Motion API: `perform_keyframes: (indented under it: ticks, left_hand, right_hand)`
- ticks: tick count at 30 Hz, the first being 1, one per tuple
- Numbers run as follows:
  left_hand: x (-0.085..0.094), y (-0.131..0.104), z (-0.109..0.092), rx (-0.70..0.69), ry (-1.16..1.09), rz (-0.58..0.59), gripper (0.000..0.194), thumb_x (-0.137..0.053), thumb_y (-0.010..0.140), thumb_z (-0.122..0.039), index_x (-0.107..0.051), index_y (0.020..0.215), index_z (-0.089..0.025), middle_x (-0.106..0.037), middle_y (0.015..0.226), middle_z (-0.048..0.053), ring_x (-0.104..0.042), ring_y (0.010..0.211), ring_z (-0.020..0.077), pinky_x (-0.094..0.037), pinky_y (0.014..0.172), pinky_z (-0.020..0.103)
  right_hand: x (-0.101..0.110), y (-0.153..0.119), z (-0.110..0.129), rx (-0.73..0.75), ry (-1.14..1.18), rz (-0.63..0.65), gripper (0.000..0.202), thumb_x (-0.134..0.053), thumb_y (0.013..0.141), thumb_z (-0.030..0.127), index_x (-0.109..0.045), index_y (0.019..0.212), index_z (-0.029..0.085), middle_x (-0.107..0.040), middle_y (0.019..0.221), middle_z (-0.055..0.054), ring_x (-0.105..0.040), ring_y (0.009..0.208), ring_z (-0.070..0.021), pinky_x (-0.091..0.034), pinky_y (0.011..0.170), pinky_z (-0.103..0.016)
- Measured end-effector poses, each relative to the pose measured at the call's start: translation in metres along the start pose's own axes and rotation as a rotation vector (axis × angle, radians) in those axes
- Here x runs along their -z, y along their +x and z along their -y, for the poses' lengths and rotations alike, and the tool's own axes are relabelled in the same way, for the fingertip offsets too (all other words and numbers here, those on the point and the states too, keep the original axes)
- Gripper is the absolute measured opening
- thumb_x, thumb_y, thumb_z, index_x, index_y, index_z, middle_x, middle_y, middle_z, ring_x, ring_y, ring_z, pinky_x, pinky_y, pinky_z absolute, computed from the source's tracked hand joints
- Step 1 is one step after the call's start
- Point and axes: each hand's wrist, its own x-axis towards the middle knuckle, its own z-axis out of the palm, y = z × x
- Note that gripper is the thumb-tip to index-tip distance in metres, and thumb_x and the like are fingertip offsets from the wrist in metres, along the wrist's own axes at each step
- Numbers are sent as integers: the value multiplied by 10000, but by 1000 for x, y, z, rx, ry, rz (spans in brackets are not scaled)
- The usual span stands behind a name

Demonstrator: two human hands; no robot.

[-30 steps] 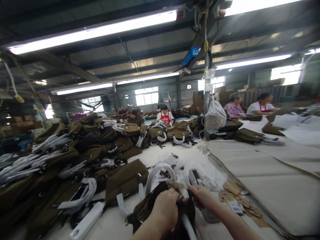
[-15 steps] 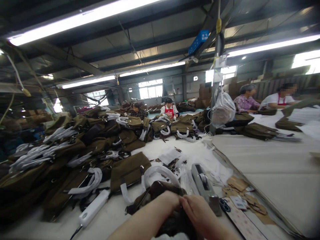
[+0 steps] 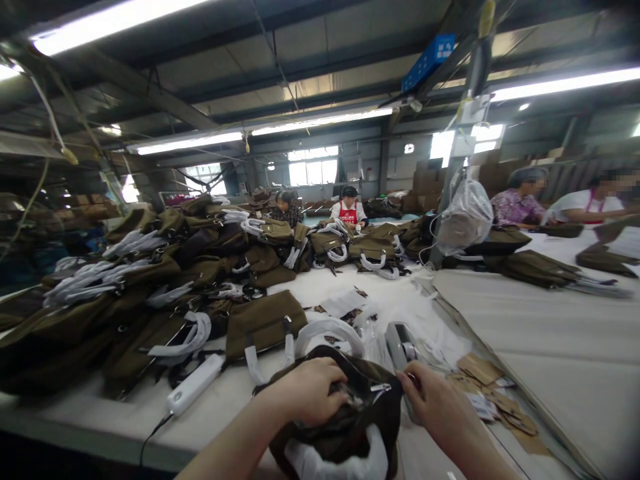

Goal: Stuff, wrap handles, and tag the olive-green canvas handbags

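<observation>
An olive-green handbag (image 3: 340, 443) stands at the table's near edge, its dark mouth spread open. White wrapping covers both its handles, one arching behind the mouth and one in front. My left hand (image 3: 315, 390) is in the mouth with fingers curled; what they close on is hidden, though something pale and crinkled shows beside the fingertips. At the right end of the opening, my right hand (image 3: 423, 397) pinches the bag's edge. A metal zip pull (image 3: 381, 387) lies just left of those fingers. Behind my right hand is a grey tape dispenser (image 3: 400, 340), partly covered.
Another olive bag (image 3: 265, 327) lies flat beyond mine. A large heap of bags (image 3: 125, 300) fills the left side. A white power strip (image 3: 196, 385) with a cord lies front left. Brown card tags (image 3: 500, 393) are at right. Co-workers sit beyond, including one in a red apron (image 3: 348, 212).
My hands, earlier together over the bag, have parted: the left is in its mouth, the right at its right edge. The bag has opened wide. The view has shifted slightly left.
</observation>
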Motion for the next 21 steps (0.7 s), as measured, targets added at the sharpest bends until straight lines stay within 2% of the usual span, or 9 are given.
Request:
perform_keyframes:
  ticks: [2, 4, 7, 10, 12, 14, 16, 18, 21]
  left_hand:
    - [11, -27, 0, 34, 14, -8, 285, -501, 857, -288, -729, 1023, -240, -738, 1084, 48, -666, 1008, 227, -499, 924, 322]
    - [11, -47, 3, 94, 30, -24, 290, -455, 867, -235, -742, 915, -242, -756, 964, 36, -679, 923, 213, -510, 864, 306]
    - [4, -69, 11, 131, -24, -73, 293, -446, 883, -228, -740, 884, -228, -757, 930, 39, -678, 904, 204, -508, 860, 295]
    - [5, -93, 17, 127, -108, -128, 366, -449, 823, -122, -726, 1031, -241, -740, 1103, 24, -650, 1053, 188, -470, 981, 295]
    - [9, -108, 18, 104, -116, -126, 520, -460, 735, -52, -681, 1153, -270, -695, 1229, 1, -596, 1166, 176, -410, 1070, 298]
    - [10, -119, 17, 94, -85, -118, 571, -531, 700, -85, -631, 1227, -281, -640, 1317, 5, -547, 1231, 198, -373, 1112, 323]
    - [2, -121, 18, 117, -5, -133, 475, -625, 691, -182, -652, 1162, -241, -650, 1275, 58, -564, 1192, 251, -410, 1078, 367]
    - [-10, -113, 23, 138, 121, -109, 289, -641, 703, -233, -693, 985, -193, -715, 1081, 110, -634, 1048, 290, -482, 968, 402]
    - [-25, -90, 37, 184, 268, -11, 153, -605, 743, -273, -717, 789, -180, -740, 797, 125, -696, 810, 306, -534, 764, 396]
  right_hand:
    - [4, -5, 11, 141, 38, -173, 260, -457, 899, 412, -609, 984, 219, -693, 1038, -126, -652, 983, -304, -482, 852, -412]
    - [6, -8, 31, 329, 121, -170, 222, -474, 916, 368, -629, 1009, 238, -666, 1125, -97, -631, 1049, -256, -472, 925, -363]
    - [2, -4, 64, 466, 180, 130, 229, -468, 927, 283, -695, 921, 256, -696, 1033, -53, -657, 951, -197, -493, 864, -286]
    - [-11, 11, 84, 449, 85, 403, 237, -527, 844, 194, -757, 867, 249, -735, 932, -47, -676, 882, -206, -496, 833, -283]
    - [-19, 23, 90, 440, 14, 531, 237, -550, 783, 159, -771, 772, 241, -748, 835, -41, -682, 812, -204, -499, 793, -273]
    - [-25, 31, 95, 466, -51, 605, 232, -559, 740, 140, -765, 684, 231, -744, 754, -42, -681, 747, -197, -499, 740, -261]
    - [-31, 35, 100, 510, -142, 585, 222, -571, 698, 113, -766, 663, 213, -750, 766, -65, -690, 761, -219, -503, 729, -280]
    - [-41, 34, 105, 560, -220, 565, 195, -612, 651, 89, -773, 667, 197, -759, 770, -81, -702, 773, -245, -516, 706, -292]
    - [-63, 34, 108, 602, -247, 620, 72, -711, 643, 140, -762, 610, 179, -714, 576, -26, -670, 558, -175, -516, 537, -227]
